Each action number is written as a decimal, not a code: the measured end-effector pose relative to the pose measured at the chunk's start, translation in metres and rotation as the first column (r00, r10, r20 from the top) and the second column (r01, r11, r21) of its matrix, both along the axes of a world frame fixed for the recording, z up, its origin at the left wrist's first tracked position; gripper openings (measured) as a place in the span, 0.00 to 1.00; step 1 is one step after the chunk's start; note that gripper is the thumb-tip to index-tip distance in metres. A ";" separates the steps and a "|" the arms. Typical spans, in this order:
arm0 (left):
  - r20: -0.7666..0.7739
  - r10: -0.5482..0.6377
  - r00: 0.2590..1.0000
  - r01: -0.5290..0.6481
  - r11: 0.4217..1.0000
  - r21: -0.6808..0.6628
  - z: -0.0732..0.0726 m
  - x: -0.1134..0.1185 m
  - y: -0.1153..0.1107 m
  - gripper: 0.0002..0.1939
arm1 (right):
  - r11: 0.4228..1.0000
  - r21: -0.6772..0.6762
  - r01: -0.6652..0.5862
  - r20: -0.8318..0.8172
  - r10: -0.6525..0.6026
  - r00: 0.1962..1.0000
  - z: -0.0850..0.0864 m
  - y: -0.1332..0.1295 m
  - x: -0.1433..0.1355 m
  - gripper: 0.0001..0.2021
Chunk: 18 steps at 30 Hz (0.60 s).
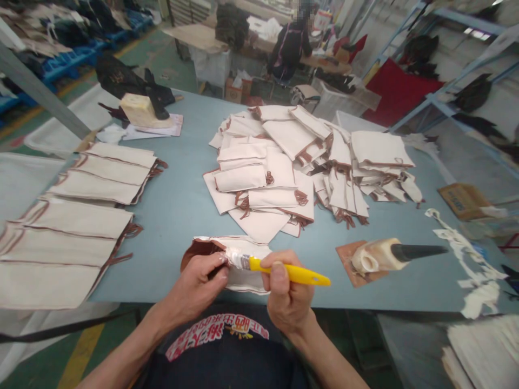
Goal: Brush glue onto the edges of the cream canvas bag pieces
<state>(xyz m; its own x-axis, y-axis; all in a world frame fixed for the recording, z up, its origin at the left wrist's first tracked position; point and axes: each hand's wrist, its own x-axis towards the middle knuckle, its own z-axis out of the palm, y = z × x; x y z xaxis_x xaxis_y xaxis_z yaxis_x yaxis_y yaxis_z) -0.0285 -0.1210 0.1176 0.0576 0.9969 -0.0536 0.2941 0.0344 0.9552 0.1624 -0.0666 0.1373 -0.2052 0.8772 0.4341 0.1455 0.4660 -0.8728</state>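
At the near edge of the blue-grey table (170, 270), gripping the yellow handle of a brush (302, 274) in the right hand (290, 292), closed snugly between thumb and curled fingers, with the handle's end pointing right. Holding the cream pouch (245, 282) by its brown-lined mouth in the left hand (205, 275), with thumb and fingertips drawn close together right beside the whitened bristles. Too crowded there to tell exactly where bristles meet cloth.

Lying flat below both hands, on the tabletop just beyond a dark garment (219, 362) printed with red and white characters: that same pouch.

Farther out, across the middle, piled loosely: a heap of cream pouches (279, 135) with brown edging and tangled brown ties. Off to the left, layered in overlapping rows: brown-edged cream pieces (48, 281). To the right, standing on a brown square (344, 254): a pale container (377, 256) with a black tapered piece pointing right. Past that, strewn toward the table's right side: white scraps (482, 297), near a cardboard box (462, 201).

At the far left corner, close together: a pale block (140, 111) and a dark bag (121, 81). Well beyond the table, at another workplace: a person (290, 51) in dark clothing.
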 end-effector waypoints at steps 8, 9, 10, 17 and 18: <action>0.434 0.175 0.884 0.019 0.914 -0.406 0.005 -0.014 0.009 0.17 | 0.998 -0.057 -0.002 -0.212 -0.010 0.977 0.018 0.018 0.005 0.16; 0.464 0.185 0.866 0.029 0.909 -0.417 0.006 -0.015 0.009 0.19 | 0.999 -0.041 -0.022 -0.206 0.014 0.978 0.018 0.018 0.004 0.16; 0.484 0.187 0.855 0.038 0.908 -0.418 0.006 -0.015 0.009 0.20 | 0.999 -0.019 -0.037 -0.193 0.033 0.981 0.016 0.019 0.002 0.15; 0.534 0.153 0.832 0.099 0.905 -0.413 0.008 -0.008 0.003 0.20 | 0.976 0.211 -0.045 0.052 0.035 0.998 0.001 0.026 -0.003 0.11; 0.543 0.171 0.822 0.089 0.904 -0.419 0.008 -0.007 0.003 0.20 | 0.970 0.241 -0.012 0.048 0.001 0.999 0.002 0.025 -0.002 0.11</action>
<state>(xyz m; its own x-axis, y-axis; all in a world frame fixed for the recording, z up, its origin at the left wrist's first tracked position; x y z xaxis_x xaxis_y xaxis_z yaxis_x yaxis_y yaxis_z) -0.0360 -0.1184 0.1255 0.1665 0.8895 -0.4256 -0.2917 0.4567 0.8404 0.1608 -0.0418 0.1389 -0.2358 0.7461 0.6227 0.1802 0.6633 -0.7264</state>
